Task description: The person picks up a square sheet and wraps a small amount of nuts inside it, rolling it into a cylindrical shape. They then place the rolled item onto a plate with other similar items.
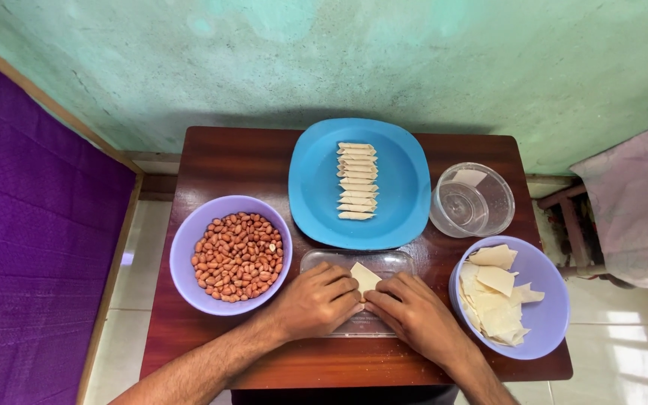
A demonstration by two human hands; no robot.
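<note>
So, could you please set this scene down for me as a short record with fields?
Surface: dark wooden table
Left hand: pinching a pale dough square
Right hand: on the same square
Under the hands: clear tray
Left side: purple bowl of peanuts
Centre back: blue plate with a row of rolled pieces
Right side: clear tub; purple bowl of dough squares
</note>
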